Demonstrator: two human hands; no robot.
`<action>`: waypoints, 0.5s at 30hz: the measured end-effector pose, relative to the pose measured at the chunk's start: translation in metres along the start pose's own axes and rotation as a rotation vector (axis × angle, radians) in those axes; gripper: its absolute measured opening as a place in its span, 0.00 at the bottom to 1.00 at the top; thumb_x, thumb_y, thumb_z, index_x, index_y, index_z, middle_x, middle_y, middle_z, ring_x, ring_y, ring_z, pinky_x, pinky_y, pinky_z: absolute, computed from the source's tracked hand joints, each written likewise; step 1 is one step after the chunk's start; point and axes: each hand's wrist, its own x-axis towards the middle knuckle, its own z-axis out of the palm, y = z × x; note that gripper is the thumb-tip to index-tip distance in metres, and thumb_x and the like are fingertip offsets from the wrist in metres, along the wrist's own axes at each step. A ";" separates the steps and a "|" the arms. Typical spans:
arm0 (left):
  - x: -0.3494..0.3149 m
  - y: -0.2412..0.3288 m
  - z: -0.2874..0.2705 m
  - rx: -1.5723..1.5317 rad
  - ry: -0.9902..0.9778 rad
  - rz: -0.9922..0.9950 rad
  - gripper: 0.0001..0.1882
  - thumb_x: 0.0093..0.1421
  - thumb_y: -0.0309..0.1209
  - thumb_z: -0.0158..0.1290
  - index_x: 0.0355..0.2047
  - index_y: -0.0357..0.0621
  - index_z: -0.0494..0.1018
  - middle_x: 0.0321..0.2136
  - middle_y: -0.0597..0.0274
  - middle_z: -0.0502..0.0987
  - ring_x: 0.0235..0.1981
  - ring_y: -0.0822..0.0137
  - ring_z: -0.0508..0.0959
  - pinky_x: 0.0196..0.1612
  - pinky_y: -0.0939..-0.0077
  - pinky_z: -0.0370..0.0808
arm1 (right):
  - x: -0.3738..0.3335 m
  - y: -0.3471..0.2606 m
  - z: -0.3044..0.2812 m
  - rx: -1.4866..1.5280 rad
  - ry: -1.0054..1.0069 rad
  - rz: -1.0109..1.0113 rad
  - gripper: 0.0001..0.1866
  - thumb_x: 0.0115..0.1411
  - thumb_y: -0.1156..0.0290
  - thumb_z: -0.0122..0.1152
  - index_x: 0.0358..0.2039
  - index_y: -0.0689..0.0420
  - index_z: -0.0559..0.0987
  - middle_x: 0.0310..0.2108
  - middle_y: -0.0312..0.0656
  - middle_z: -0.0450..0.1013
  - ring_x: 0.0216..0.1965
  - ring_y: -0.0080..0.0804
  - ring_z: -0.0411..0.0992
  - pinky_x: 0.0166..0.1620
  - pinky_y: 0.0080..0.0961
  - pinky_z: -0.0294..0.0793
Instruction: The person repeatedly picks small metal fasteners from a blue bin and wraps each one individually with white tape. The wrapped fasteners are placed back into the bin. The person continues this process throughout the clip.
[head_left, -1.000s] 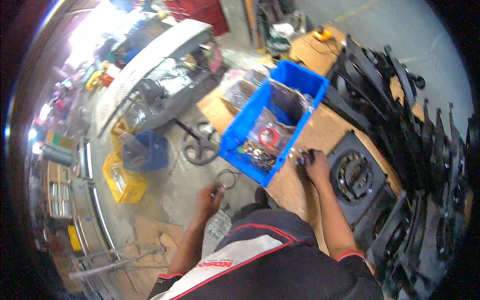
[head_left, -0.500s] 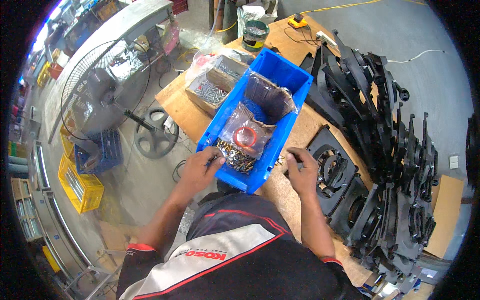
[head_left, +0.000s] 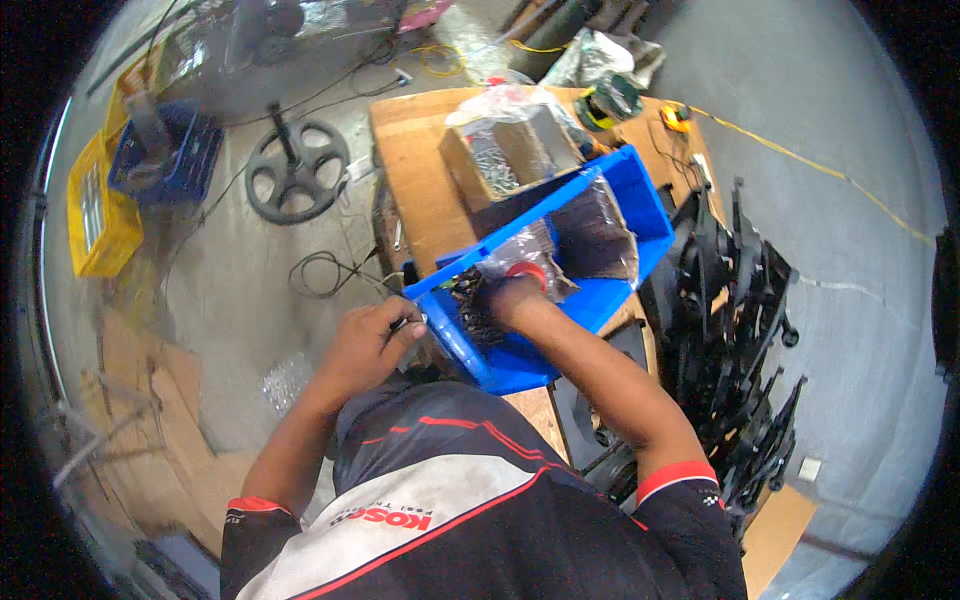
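A blue plastic bin sits tilted on the wooden table. Loose brass-coloured and dark screws fill its near end, beside a clear plastic bag and a red ring. Into this bin reaches my right hand, over the screws; motion blurs it and its fingers are hidden. My left hand is closed just outside the bin's near left corner, thumb and fingers pinching a small shiny metal piece. What kind of piece it is does not show.
Behind the bin, a cardboard box of silver screws stands on the wooden table, near a dark green tub. Black plastic frames are stacked at the right. A round fan base and cables are on the left floor.
My right hand has moved left from beside the bin into it, over the screws. My left hand now pinches a piece just off the rim. The whole view has shifted and turned.
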 end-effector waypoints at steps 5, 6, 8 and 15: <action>-0.017 -0.006 -0.003 -0.106 -0.056 -0.116 0.13 0.64 0.40 0.52 0.38 0.42 0.73 0.29 0.49 0.79 0.32 0.46 0.79 0.35 0.57 0.73 | -0.010 0.001 0.003 0.082 0.074 -0.170 0.17 0.61 0.61 0.51 0.43 0.52 0.83 0.42 0.49 0.80 0.42 0.46 0.80 0.42 0.44 0.79; -0.015 -0.003 -0.002 -0.077 -0.069 -0.076 0.13 0.64 0.40 0.52 0.38 0.42 0.73 0.29 0.49 0.79 0.32 0.46 0.79 0.35 0.56 0.73 | 0.006 0.010 0.020 0.015 0.012 -0.178 0.15 0.59 0.63 0.54 0.42 0.52 0.83 0.41 0.49 0.80 0.41 0.46 0.80 0.41 0.43 0.79; -0.012 0.000 -0.001 -0.082 -0.074 -0.071 0.13 0.64 0.40 0.52 0.38 0.42 0.73 0.29 0.49 0.79 0.32 0.46 0.79 0.35 0.56 0.73 | 0.017 0.011 0.034 -0.036 0.004 -0.190 0.13 0.56 0.66 0.58 0.39 0.53 0.84 0.39 0.49 0.80 0.39 0.45 0.80 0.40 0.42 0.79; 0.001 0.008 -0.011 0.015 -0.003 0.037 0.13 0.63 0.40 0.53 0.37 0.42 0.73 0.29 0.48 0.78 0.34 0.46 0.79 0.36 0.56 0.72 | 0.007 -0.003 0.012 0.081 -0.046 -0.180 0.13 0.51 0.66 0.63 0.36 0.58 0.84 0.39 0.50 0.80 0.40 0.47 0.79 0.43 0.40 0.79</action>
